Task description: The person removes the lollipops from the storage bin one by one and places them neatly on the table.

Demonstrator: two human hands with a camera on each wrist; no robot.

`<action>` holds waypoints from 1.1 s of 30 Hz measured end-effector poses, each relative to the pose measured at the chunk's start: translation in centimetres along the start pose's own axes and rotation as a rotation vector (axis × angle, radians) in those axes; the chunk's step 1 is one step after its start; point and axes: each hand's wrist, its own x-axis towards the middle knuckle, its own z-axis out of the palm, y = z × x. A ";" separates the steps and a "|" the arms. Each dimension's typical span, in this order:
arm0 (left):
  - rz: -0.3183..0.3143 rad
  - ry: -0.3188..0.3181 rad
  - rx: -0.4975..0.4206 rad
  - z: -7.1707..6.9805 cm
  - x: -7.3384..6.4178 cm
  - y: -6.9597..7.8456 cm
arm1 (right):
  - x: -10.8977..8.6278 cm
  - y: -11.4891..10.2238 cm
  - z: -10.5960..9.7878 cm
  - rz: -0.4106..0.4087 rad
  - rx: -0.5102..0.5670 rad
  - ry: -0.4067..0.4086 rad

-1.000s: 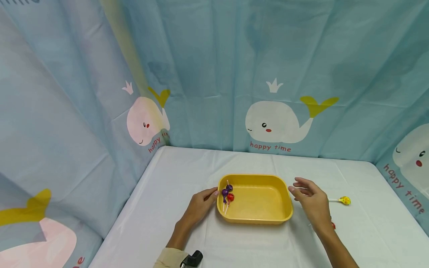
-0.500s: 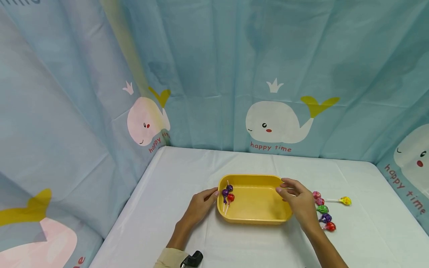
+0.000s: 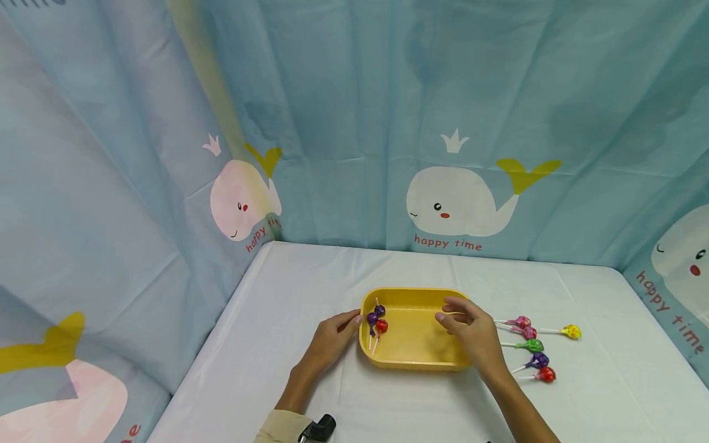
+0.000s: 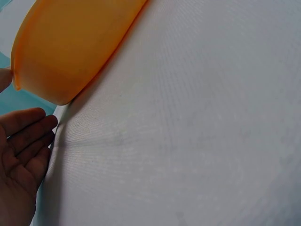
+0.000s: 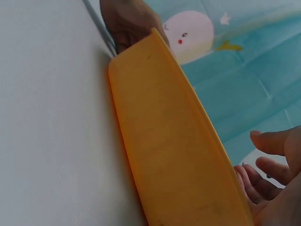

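A yellow plastic tray (image 3: 415, 363) stands on the white-covered table. Two purple lollipops (image 3: 372, 319) and a red lollipop (image 3: 381, 326) lie inside at its left end. My left hand (image 3: 329, 338) is at the tray's left end, thumb touching the rim; the left wrist view shows its fingers (image 4: 33, 132) extended and apart from the wall. Over the tray's right side hovers my right hand (image 3: 475, 332), holding nothing. In the right wrist view its thumb (image 5: 270, 141) and index finger are spread apart above the tray's edge.
Right of the tray, several lollipops lie in a loose column: pink (image 3: 520, 322), green (image 3: 533, 345), purple (image 3: 538, 360) and red (image 3: 546, 375). A yellow lollipop (image 3: 571, 331) lies farther right. A blue whale-print curtain (image 3: 354, 123) hangs behind the table.
My right hand has moved left, from beside the tray to over its right part, uncovering the lollipops on the table. My left hand and the tray have stayed in place.
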 end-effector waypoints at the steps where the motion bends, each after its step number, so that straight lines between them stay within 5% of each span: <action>1: 0.001 0.000 0.000 0.0 0.0 0.0 | 0.0 0.0 0.2 -0.005 0.004 -0.002; 12: 0.010 0.000 -0.014 0.0 -0.1 -0.1 | 0.3 0.0 2.3 0.005 0.003 -0.053; 33: 0.010 -0.001 0.001 0.1 0.0 -0.3 | 1.0 -0.4 6.9 -0.014 -0.168 -0.148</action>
